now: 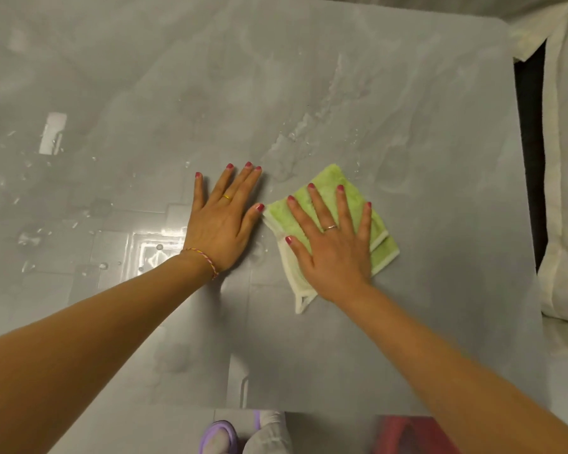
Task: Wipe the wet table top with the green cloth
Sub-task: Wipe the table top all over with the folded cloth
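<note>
Right hand: fingers straight and spread wide, pressed flat on the folded green cloth, which lies right of centre on the table top. Left hand: fingers straight, nearly together, flat on the bare surface, thumb tip just beside the cloth. Table top: grey, glossy, water beads and streaks. No legible writing. Pale fabric hangs past the right edge.

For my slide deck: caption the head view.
Right hand presses a folded green cloth flat on the wet grey table top; left hand rests beside it.
</note>
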